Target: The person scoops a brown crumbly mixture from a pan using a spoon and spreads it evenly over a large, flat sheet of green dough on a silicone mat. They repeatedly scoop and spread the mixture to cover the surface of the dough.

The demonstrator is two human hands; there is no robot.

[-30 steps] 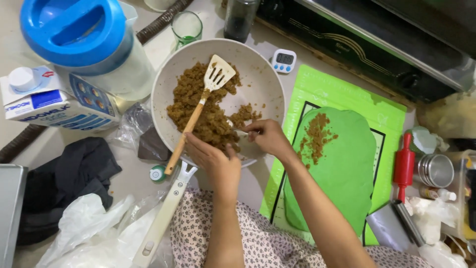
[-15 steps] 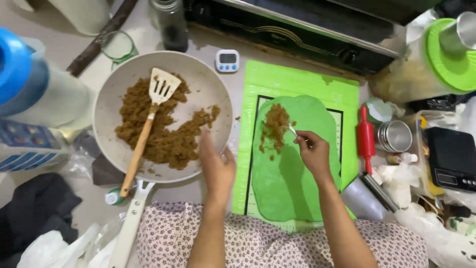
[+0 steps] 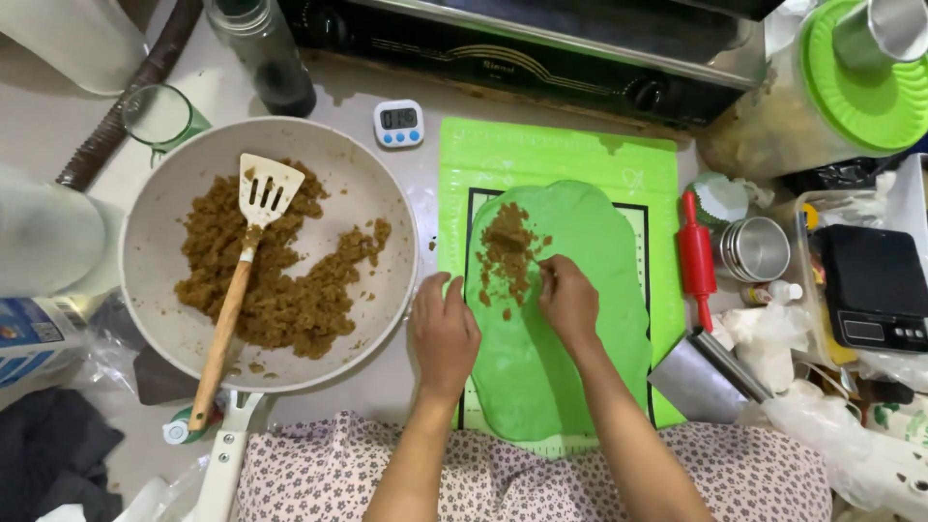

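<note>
A rolled-out sheet of green dough (image 3: 570,319) lies on a green baking mat (image 3: 541,155). Brown crumbly filling (image 3: 507,253) is heaped on the dough's upper left part. My right hand (image 3: 568,302) rests on the dough with its fingertips at the edge of that filling; whether it pinches any is hidden. My left hand (image 3: 445,333) lies flat, palm down, at the mat's left edge next to the pan. A white frying pan (image 3: 377,188) on the left holds more brown filling (image 3: 280,290) and a wooden-handled white slotted spatula (image 3: 242,271).
A red rolling pin (image 3: 696,256), a metal bench scraper (image 3: 701,377), small metal cups (image 3: 759,249) and a black kitchen scale (image 3: 875,290) sit right of the mat. A small white timer (image 3: 398,124), glass cup (image 3: 159,116), dark bottle (image 3: 261,53) and oven (image 3: 541,29) stand behind.
My right hand moved from the pan to the dough with filling, then pulled slightly down along the heap. My left hand left the pan rim and settled flat beside the mat.
</note>
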